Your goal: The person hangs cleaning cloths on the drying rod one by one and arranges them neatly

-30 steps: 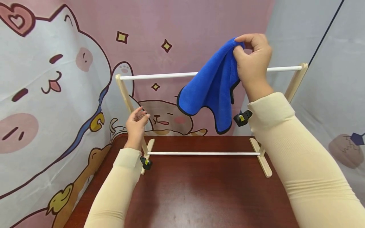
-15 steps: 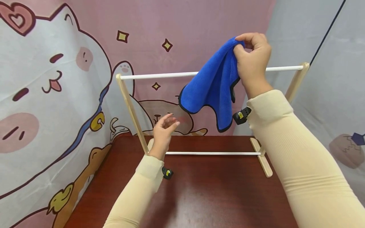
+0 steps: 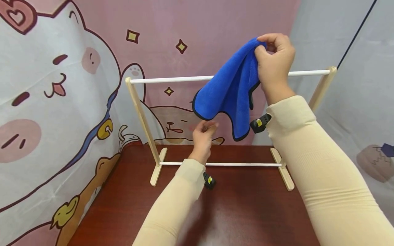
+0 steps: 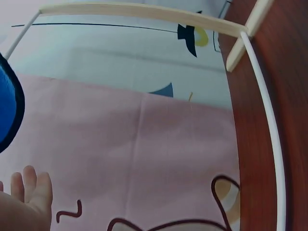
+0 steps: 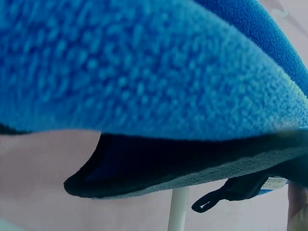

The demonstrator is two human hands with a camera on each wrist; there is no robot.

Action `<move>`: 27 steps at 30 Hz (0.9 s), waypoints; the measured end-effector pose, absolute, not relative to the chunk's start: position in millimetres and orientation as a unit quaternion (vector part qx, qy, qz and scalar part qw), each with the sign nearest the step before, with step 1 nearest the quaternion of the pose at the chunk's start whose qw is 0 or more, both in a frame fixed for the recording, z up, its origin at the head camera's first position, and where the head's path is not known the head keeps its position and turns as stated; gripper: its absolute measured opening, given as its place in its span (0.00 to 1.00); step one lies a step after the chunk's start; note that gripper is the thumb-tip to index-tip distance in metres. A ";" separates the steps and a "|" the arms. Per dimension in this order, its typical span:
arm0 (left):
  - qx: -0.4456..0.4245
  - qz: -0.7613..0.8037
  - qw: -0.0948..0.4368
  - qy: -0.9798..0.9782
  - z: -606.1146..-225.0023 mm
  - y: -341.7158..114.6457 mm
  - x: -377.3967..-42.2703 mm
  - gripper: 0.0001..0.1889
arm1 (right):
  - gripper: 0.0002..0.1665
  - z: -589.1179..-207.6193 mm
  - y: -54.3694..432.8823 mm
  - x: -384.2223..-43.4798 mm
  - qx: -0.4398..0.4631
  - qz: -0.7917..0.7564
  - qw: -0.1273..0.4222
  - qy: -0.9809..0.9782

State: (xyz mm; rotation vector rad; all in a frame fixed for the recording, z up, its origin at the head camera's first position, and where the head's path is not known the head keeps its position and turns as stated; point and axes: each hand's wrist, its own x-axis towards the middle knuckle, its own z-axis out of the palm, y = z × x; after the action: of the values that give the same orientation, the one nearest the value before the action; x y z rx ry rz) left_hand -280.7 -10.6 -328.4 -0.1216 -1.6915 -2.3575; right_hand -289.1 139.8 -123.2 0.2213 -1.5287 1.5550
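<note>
A blue towel [image 3: 227,89] with black edging hangs in folds, overlapping the white upper bar [image 3: 172,79] of a wooden rack in the head view. My right hand [image 3: 275,61] pinches its top between thumb and fingers, above the bar. Just below the towel's lower left corner is my left hand [image 3: 203,138], holding nothing, its fingers loosely bent. In the left wrist view the left hand's fingers [image 4: 43,190] lie apart from the black-edged towel [image 4: 7,106]. Plush fabric fills much of the right wrist view, where a black hanging loop [image 5: 211,198] and a white label [image 5: 274,184] show.
The rack's pale wooden left post [image 3: 141,119] and right post [image 3: 321,89] stand on feet on the dark red-brown table [image 3: 123,205]. A white lower bar [image 3: 243,164] joins them near the tabletop. Behind hangs a pink and white cartoon curtain [image 3: 160,51].
My left hand has moved right from beside the rack's left post to just under the towel's lower left corner. The right hand keeps holding the towel in nearly the same place.
</note>
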 end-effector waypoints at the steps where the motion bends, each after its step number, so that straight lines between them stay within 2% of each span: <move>1: -0.043 -0.811 0.118 -0.571 -326.5 -6.4 -281.6 0.14 | 0.16 -123.2 140.2 -289.2 0.089 0.633 0.456 -0.619; 8: -0.032 -0.842 0.128 -0.523 -312.2 11.1 -286.5 0.16 | 0.15 -123.7 141.2 -288.3 0.087 0.639 0.451 -0.617; 15: -0.029 -0.851 0.140 -0.505 -300.0 7.3 -286.5 0.13 | 0.15 -124.1 145.3 -288.1 0.087 0.644 0.448 -0.614; 19: -0.028 -0.853 0.150 -0.499 -295.3 1.2 -287.3 0.09 | 0.15 -123.8 149.0 -288.5 0.082 0.648 0.444 -0.613; 23: -0.028 -0.859 0.175 -0.481 -286.7 -4.6 -290.1 0.01 | 0.15 -123.2 153.5 -289.8 0.077 0.650 0.443 -0.613; 27: -0.030 -0.860 0.197 -0.469 -273.6 -13.4 -291.7 0.08 | 0.15 -122.0 158.3 -291.3 0.072 0.647 0.443 -0.616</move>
State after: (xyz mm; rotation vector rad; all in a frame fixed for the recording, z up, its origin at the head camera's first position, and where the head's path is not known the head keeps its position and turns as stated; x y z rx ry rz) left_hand -291.7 -13.4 -273.6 -0.0850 -1.3128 -2.4087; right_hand -291.3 158.3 -122.0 0.1785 -1.5270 1.6056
